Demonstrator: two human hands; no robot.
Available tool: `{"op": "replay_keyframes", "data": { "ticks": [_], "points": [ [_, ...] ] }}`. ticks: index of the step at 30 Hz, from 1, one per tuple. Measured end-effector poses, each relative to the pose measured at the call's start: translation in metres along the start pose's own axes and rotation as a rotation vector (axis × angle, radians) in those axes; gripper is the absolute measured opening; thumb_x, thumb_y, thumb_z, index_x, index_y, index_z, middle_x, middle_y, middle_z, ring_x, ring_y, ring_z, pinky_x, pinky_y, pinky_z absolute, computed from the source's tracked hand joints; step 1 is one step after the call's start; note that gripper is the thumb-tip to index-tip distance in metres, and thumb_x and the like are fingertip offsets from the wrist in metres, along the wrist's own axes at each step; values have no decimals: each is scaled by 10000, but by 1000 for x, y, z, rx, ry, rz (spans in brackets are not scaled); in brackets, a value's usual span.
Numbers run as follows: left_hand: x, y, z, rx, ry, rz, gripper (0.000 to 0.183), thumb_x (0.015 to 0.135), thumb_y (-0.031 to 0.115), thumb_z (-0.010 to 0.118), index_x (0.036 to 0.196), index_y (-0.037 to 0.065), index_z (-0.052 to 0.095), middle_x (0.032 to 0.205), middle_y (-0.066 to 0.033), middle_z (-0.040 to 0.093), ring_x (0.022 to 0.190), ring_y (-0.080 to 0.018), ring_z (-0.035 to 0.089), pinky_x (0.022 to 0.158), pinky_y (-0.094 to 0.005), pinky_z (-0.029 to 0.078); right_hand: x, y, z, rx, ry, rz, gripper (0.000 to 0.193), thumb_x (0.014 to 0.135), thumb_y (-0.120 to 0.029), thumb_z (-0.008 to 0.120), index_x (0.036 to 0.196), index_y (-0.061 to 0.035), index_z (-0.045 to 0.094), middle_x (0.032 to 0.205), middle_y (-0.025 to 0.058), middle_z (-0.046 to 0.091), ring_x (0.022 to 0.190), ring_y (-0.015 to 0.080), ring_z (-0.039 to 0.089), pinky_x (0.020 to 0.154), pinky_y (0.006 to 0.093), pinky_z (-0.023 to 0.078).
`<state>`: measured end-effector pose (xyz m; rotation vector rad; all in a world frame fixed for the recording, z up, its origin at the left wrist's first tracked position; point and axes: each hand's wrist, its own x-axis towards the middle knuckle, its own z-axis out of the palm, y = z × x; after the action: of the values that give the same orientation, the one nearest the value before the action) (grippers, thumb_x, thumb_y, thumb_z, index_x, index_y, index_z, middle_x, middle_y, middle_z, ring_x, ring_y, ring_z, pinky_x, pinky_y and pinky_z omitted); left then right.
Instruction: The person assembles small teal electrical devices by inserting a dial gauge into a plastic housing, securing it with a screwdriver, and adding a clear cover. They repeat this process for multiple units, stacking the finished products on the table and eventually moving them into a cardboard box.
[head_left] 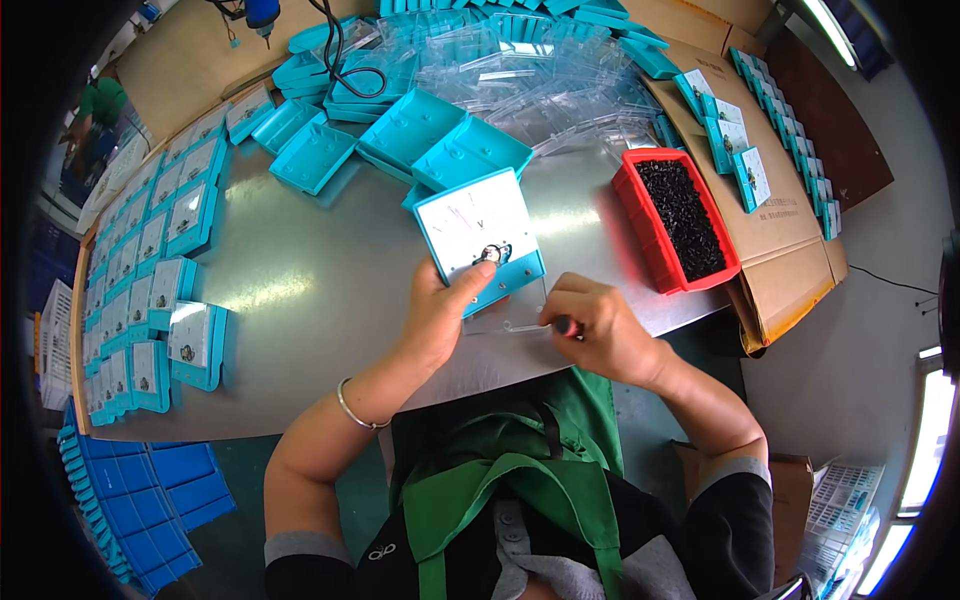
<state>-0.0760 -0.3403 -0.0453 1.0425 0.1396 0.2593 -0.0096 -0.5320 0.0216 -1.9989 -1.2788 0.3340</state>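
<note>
My left hand [436,310] grips a teal panel meter [470,222] with a white dial face, tilted up above the metal table. Its thumb presses near the small coil mechanism at the lower middle of the dial. Just to the right, my right hand [600,325] is closed around a tool with a dark and red handle [568,326], which looks like a screwdriver. Its tip is not clearly visible. A clear plastic piece [510,326] lies on the table between the hands, partly hidden.
A red bin [650,215] of small black parts stands at right, beside cardboard [770,235] bearing more meters [750,178]. Teal housings [314,158] and clear covers [560,105] pile up at the back. Rows of meters [188,212] line the left edge; a blue powered driver [262,14] hangs above.
</note>
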Motion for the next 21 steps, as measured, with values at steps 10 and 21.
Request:
{"op": "replay_keyframes", "data": {
  "ticks": [10,21],
  "points": [
    [-2,1,2,-107,51,-81,333,872,193,625,1143,27,524,1022,-81,617,861,-181,639,668,-357,555,7,13,33,-174,-12,-110,166,687,-12,656,836,-62,602,770,81,566,715,279,597,575,386,482],
    [-3,-4,3,-204,119,-42,339,883,122,602,1184,20,487,1092,-73,579,955,-166,597,765,-346,536,34,18,21,-150,-299,99,128,718,-139,681,808,-81,610,795,78,628,769,291,630,639,409,490]
  ]
}}
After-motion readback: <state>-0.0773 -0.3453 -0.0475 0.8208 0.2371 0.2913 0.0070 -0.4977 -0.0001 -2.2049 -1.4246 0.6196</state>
